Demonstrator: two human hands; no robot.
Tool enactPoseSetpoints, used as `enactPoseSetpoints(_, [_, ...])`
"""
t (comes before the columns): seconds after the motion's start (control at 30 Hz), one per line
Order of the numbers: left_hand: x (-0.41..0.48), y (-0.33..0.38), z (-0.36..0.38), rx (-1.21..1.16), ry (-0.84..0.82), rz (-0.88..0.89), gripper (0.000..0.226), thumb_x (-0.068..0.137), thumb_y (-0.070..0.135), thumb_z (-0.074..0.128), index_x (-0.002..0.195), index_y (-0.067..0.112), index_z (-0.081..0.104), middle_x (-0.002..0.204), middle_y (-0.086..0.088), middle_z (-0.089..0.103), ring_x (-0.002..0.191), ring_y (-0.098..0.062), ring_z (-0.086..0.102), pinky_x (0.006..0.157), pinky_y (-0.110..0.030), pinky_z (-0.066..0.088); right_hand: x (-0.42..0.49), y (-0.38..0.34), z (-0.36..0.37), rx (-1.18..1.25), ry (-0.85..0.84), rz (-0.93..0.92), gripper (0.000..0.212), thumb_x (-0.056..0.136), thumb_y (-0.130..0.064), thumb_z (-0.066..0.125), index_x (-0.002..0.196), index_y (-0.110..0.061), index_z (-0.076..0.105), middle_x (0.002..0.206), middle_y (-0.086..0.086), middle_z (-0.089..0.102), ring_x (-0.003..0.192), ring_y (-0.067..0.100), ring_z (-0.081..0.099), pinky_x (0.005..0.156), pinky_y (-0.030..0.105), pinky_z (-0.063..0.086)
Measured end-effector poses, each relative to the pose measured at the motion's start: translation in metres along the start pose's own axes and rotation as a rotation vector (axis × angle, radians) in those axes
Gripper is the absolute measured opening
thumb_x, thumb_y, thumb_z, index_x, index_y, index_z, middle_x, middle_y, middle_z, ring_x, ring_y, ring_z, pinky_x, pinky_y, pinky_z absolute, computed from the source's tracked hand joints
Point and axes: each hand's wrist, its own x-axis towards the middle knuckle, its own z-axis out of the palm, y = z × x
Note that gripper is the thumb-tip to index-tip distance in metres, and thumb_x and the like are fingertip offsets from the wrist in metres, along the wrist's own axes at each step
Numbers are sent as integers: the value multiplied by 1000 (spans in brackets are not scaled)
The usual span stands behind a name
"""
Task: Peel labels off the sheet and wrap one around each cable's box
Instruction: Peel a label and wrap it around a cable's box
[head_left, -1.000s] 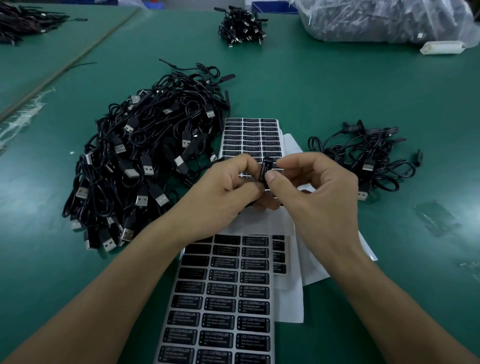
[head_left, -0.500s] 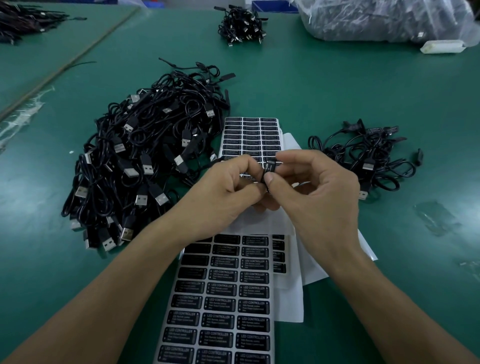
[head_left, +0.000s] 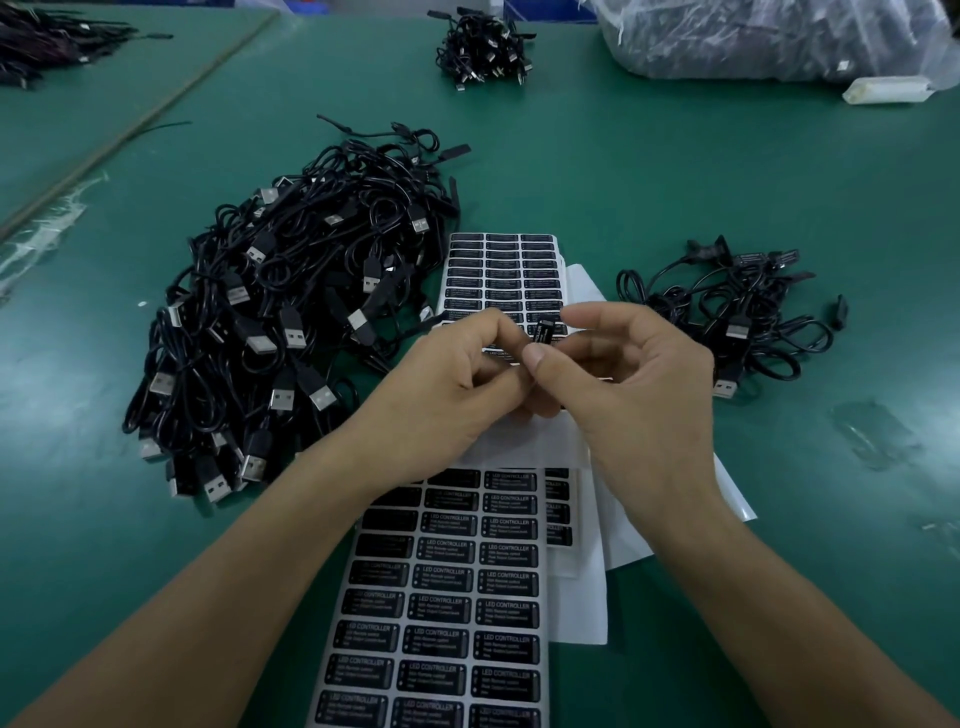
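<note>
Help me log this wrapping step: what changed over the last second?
The small black box shifted slightly up and to the right and now shows clear of the left hand, whose fingers eased off leftward. The right hand still pinches it. The big cable pile and label sheets stayed put.

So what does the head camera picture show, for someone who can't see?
A left hand and right hand pinch a small black box above label sheets on a green table. A big cable pile lies left, a small pile right.
</note>
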Motion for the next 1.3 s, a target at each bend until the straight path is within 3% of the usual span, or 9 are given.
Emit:
enactPoseSetpoints(0.1, [0,0,1,52,7,17,6,100,9,59,95,12,58,69,7,74,64,-4,69,63,-12,48,1,1,-1,-6,2,43,27,72,-27,89,93,-24,71,79,-3,75,72,13,73,63,21,57])
enactPoseSetpoints(0.23, [0,-1,2,62,20,14,8,99,9,60,96,16,59,77,4,77,72,-8,73,67,-16,52,2,2,-1,-32,18,56,29,71,-33,89,91,-21,72,78,-2,75,72,15,73,63,23,57])
enactPoseSetpoints(0.4, [0,-1,3,39,35,-13,10,98,19,65,105,12,62,85,-1,78,84,-20,76,82,-35,59,2,3,-1,16,20,57,19,79,-22,84,92,-13,74,77,-1,76,70,15,74,62,24,58])
enactPoseSetpoints(0.6, [-1,2,3,-27,44,-26,21,95,22,65,109,6,62,86,-8,78,87,-25,75,84,-37,60,2,2,-1,120,-19,41,12,85,-15,78,95,-11,74,78,-3,76,68,10,73,62,17,56])
enactPoseSetpoints(0.83, [0,3,2,-79,30,-32,13,97,10,61,107,2,65,89,-7,79,85,-16,75,77,-21,57,4,2,-2,171,-23,37,4,90,-15,72,92,-13,76,71,-7,74,63,1,67,57,12,52])
enactPoseSetpoints(0.97, [1,2,0,-73,18,-19,13,98,12,59,106,6,66,89,-6,78,82,-13,74,78,-21,57,5,1,-3,245,-49,92,6,91,-15,71,94,-16,76,76,-1,75,71,9,69,65,21,56])
enactPoseSetpoints(1.3, [2,2,0,-75,25,-15,9,99,12,56,103,11,65,91,-8,78,86,-16,74,79,-24,57,6,1,-3,215,-2,113,14,91,-4,67,97,-15,74,78,4,75,68,14,70,64,22,55])
